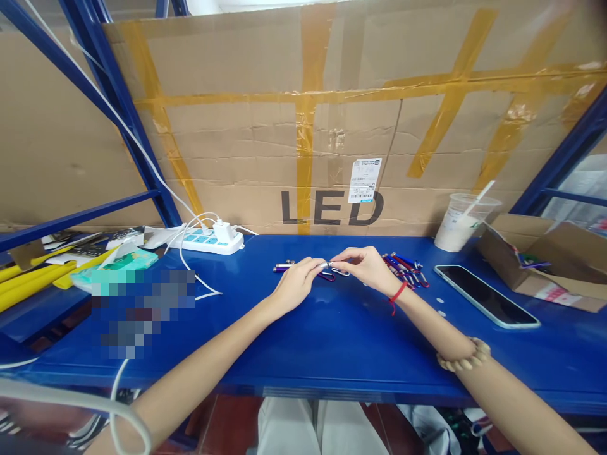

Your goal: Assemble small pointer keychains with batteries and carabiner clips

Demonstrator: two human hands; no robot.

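Observation:
My left hand (pixel 298 282) is closed in a pinch over the middle of the blue table (pixel 322 335). Its fingers hold one end of a small metal tube that they mostly cover. Fingertip to fingertip with it, my right hand (pixel 366 268) pinches the tube's dark other end, and a silver carabiner clip (pixel 341 272) hangs beneath these fingers. A purple metal tube (pixel 281 268) lies partly behind my left hand. Between the hands, a dark purple carabiner clip (pixel 327 277) rests on the table. Right of my right hand lies a pile of red, blue and purple keychain tubes (pixel 405 270) with clips.
Along the right are a phone (pixel 486 296), a plastic cup with a straw (pixel 465 221) and an open cardboard box (pixel 545 259). A white power strip (pixel 206 240) with cables sits back left, near a green packet (pixel 114 268). Large cardboard (pixel 246 151) walls the back.

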